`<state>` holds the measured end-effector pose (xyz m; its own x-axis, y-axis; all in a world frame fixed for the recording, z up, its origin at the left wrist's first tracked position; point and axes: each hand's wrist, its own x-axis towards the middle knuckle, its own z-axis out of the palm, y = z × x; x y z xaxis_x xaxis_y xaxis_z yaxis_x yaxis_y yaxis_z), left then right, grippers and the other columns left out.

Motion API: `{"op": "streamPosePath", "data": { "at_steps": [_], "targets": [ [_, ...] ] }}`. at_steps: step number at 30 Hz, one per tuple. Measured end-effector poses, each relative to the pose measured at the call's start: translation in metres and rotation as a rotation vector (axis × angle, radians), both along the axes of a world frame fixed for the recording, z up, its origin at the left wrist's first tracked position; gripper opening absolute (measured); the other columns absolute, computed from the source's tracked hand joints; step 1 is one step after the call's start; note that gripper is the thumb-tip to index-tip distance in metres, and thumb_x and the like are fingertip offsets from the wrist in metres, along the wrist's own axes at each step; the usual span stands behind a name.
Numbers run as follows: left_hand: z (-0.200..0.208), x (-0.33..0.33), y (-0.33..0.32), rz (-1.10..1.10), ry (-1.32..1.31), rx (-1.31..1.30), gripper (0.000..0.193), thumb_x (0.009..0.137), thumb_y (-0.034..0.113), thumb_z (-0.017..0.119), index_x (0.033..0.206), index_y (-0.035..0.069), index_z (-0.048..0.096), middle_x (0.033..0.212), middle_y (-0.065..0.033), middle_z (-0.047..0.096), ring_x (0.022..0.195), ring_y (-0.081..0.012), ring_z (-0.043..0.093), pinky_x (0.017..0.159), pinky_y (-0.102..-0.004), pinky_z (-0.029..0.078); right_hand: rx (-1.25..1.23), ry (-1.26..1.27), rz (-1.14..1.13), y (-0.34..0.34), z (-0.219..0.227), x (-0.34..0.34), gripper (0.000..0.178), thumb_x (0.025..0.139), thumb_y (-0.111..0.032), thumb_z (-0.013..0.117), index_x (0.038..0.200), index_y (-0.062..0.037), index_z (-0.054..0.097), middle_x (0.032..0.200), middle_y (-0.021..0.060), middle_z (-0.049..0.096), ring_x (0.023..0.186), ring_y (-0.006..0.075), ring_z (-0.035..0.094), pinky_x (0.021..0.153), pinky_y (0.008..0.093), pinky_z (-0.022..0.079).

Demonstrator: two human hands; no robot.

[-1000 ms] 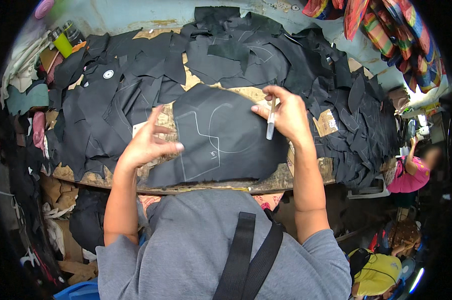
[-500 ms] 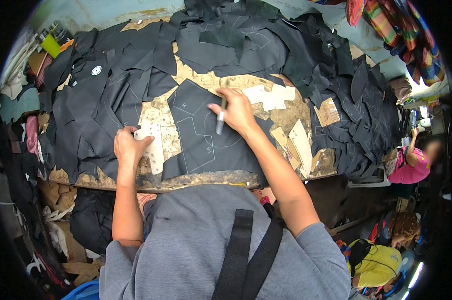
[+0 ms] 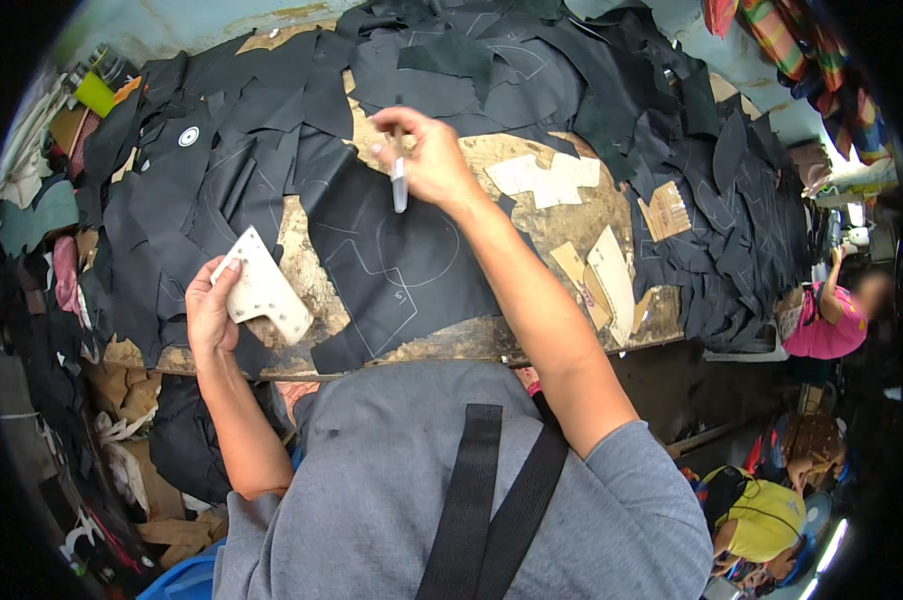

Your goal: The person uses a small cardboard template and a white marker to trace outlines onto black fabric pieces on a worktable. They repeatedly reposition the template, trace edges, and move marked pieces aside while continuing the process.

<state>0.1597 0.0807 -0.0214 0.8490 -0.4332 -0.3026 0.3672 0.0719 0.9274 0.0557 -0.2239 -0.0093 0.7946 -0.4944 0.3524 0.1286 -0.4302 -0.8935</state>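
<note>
Pinched between thumb and fingers of my left hand (image 3: 208, 312) is a cream template (image 3: 262, 292) dotted with small dark holes, tilted up at the left of the work area. A marking pen (image 3: 400, 188) with a clear, silvery lower end sits in the closed fingers of my right hand (image 3: 430, 162). Under that hand lies a black leather-like sheet (image 3: 357, 290), bearing pale drawn outlines, one angular and one rounded. Its far left edge is curled. My right hand and forearm cover part of it.
Heaps of black pieces (image 3: 727, 200) cover the table's left, far and right parts. Pale templates (image 3: 545, 182) and brown card pieces (image 3: 669, 210) lie on the worn wooden tabletop (image 3: 572, 235). People in pink (image 3: 830, 322) and yellow (image 3: 767, 520) tops are at the right.
My left hand has lifted the template off the table and turned it. My right hand has moved away from me and leftward with the pen. The black sheet has shifted left and buckled.
</note>
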Motion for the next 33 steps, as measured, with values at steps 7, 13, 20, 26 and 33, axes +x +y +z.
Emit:
{"op": "streamPosePath", "data": {
  "at_steps": [7, 13, 20, 26, 33],
  "targets": [
    [0.001, -0.071, -0.050, -0.035, 0.088, -0.319, 0.014, 0.087, 0.002, 0.061, 0.100, -0.001, 0.057, 0.094, -0.0110, 0.066, 0.082, -0.0149, 0.065, 0.076, -0.0279, 0.054, 0.386, 0.213, 0.329, 0.048, 0.003, -0.090, 0.040, 0.079, -0.010, 0.075, 0.112, 0.0040, 0.058, 0.096, 0.0072, 0.065, 0.088, 0.0119, 0.062, 0.079, 0.0259, 0.051],
    [-0.009, -0.059, -0.084, 0.077, -0.662, 0.626, 0.073, 0.065, 0.036, 0.084, 0.118, -0.005, 0.053, 0.100, -0.0159, 0.064, 0.092, -0.0214, 0.059, 0.081, -0.0324, 0.047, 0.420, 0.261, 0.050, 0.015, -0.019, -0.154, 0.032, 0.073, 0.002, 0.068, 0.104, 0.0024, 0.062, 0.095, 0.0086, 0.067, 0.088, 0.0146, 0.064, 0.080, 0.0278, 0.052],
    [-0.029, -0.011, -0.109, -0.097, -0.422, 0.007, 0.054, 0.075, -0.005, 0.068, 0.126, -0.003, 0.049, 0.117, -0.0142, 0.060, 0.107, -0.0180, 0.056, 0.090, -0.0290, 0.046, -0.039, 0.342, -0.242, 0.000, -0.047, -0.187, 0.034, 0.071, -0.008, 0.069, 0.104, 0.0002, 0.064, 0.093, 0.0164, 0.067, 0.086, 0.0259, 0.066, 0.079, 0.0333, 0.051],
    [-0.043, 0.009, -0.098, -0.150, -0.822, 0.297, 0.054, 0.073, -0.009, 0.065, 0.125, 0.003, 0.057, 0.127, -0.0109, 0.057, 0.089, -0.0109, 0.056, 0.081, -0.0229, 0.047, 0.032, 0.417, -0.173, 0.017, -0.039, -0.193, 0.032, 0.072, -0.005, 0.067, 0.102, 0.0022, 0.063, 0.094, 0.0155, 0.067, 0.088, 0.0243, 0.066, 0.081, 0.0324, 0.050],
    [-0.060, 0.013, -0.097, -0.029, -0.913, 0.504, 0.062, 0.070, -0.003, 0.070, 0.129, 0.007, 0.054, 0.130, -0.0128, 0.054, 0.062, -0.0081, 0.043, 0.060, -0.0211, 0.046, 0.194, -0.039, -0.589, -0.021, -0.023, -0.205, 0.021, 0.083, 0.002, 0.060, 0.103, 0.0031, 0.056, 0.090, 0.0040, 0.059, 0.080, 0.0081, 0.054, 0.073, 0.0205, 0.044]
  ]
}}
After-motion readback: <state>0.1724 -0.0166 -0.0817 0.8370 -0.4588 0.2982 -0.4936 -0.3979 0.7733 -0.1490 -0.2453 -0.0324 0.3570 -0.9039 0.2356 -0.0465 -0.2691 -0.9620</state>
